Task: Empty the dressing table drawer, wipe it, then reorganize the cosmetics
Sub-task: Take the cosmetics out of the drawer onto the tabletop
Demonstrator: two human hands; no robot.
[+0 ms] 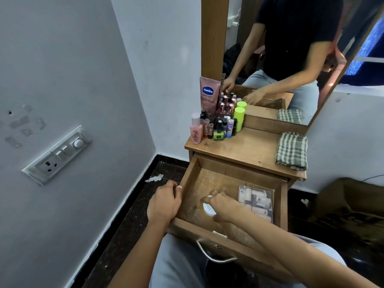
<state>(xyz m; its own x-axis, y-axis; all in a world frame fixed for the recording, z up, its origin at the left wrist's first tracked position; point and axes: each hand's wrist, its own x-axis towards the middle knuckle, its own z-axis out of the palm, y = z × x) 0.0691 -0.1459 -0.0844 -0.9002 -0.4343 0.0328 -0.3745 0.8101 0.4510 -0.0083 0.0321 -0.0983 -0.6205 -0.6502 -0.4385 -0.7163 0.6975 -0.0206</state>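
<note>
Most bottles [220, 125] already stand on the table top [249, 146], at 10 o'clock. The checked cloth [292, 150] waits at 3 o'clock, so I think wiping is not done yet.

The left hand [164, 204] grips the left wall of the drawer [207, 179]. Inside, at 6 o'clock, the right hand [224, 206] curls round the small white jar [208, 210]. The clear pouch [256, 202] lies just beside, at 3 o'clock.

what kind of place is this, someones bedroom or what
Most likely a home bedroom or dressing corner: a small wooden dressing table with a tall mirror behind it, cosmetics bottles clustered on top, and its drawer pulled open.
</note>
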